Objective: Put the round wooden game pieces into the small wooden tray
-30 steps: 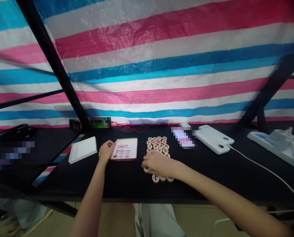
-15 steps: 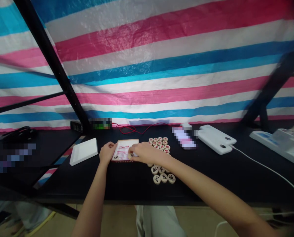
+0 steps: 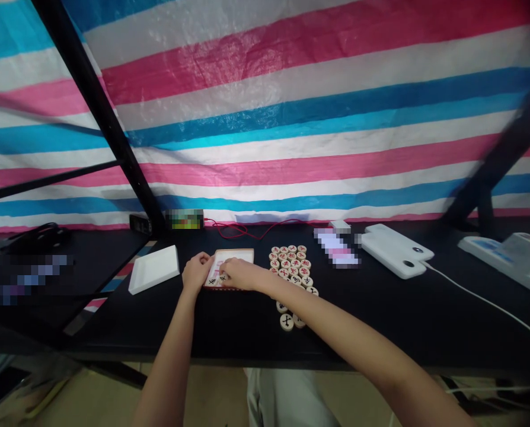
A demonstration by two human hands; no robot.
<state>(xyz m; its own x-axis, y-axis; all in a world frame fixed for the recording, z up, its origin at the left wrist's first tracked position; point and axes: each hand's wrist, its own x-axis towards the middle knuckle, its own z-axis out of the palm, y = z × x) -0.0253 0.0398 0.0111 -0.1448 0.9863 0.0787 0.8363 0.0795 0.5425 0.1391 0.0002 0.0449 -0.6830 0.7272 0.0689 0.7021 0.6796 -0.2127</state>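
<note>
A small shallow tray (image 3: 240, 255) with red grid lines lies on the black table (image 3: 380, 320). My left hand (image 3: 195, 271) rests curled on the tray's left edge, steadying it. My right hand (image 3: 238, 274) reaches over the tray's near left part, fingertips pinched on a round wooden chess piece (image 3: 223, 277) next to another piece lying in the tray. To the right lie several round wooden chess pieces (image 3: 290, 264) with red and black characters, in rows, with a few nearer me (image 3: 287, 322).
A white lid (image 3: 154, 268) lies left of the tray. Behind are a red wire (image 3: 247, 228), a white flat device (image 3: 396, 250) with a cable, and a power strip (image 3: 505, 258) at the far right. Black frame bars (image 3: 96, 112) rise against a striped tarp.
My right hand left the piece pile and moved left over the tray carrying a piece, down to the tray's near left corner. My left hand stayed on the tray edge.
</note>
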